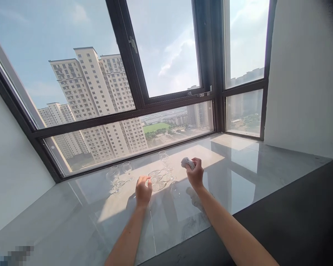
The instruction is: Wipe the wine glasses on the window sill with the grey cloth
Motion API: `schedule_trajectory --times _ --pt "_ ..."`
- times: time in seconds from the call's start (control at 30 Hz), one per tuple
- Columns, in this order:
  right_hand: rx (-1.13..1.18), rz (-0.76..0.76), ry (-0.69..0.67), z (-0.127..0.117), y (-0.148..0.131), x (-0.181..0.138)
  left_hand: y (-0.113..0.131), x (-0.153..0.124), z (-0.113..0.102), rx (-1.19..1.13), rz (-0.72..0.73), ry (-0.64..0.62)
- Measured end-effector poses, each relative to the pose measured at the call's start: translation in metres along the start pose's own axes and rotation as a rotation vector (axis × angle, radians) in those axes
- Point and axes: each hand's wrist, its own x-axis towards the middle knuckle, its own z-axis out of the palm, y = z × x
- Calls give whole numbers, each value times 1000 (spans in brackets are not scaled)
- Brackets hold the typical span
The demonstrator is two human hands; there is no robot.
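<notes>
Several clear wine glasses stand on a pale marble window ledge (238, 177): a pair at the left (119, 175) and a cluster in the middle (164, 166). My left hand (143, 190) hovers just in front of the middle cluster, fingers curled, close to a glass that lies low there; whether it grips that glass I cannot make out. My right hand (194, 173) is raised to the right of the glasses, closed round a crumpled white cloth (187, 162).
A large black-framed window (138, 99) runs along the back of the ledge, looking out on tall apartment blocks. A white wall (302, 74) closes the right side. A dark surface (288, 221) borders the ledge at the front right.
</notes>
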Motion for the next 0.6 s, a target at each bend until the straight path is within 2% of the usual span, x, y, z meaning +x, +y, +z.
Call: schedule_trajectory --times 0.13,0.2,0.27,0.37,0.5,0.6 --pt "6 14 -23 -1 -1 -6 -52 8 -65 207 -199 454" --pt "-5 -3 -112 -2 -2 -15 -75 13 -83 246 -322 561" --pt "-23 -39 -256 -2 -4 -27 -90 17 -89 219 -444 566" --pt "-40 -95 -415 -2 -11 -49 -99 23 -84 137 -589 491" --pt "-39 -129 -508 8 -28 -75 -101 27 -77 70 -659 377" --pt "-15 -184 -603 33 -46 -98 -103 27 -77 124 -676 319"
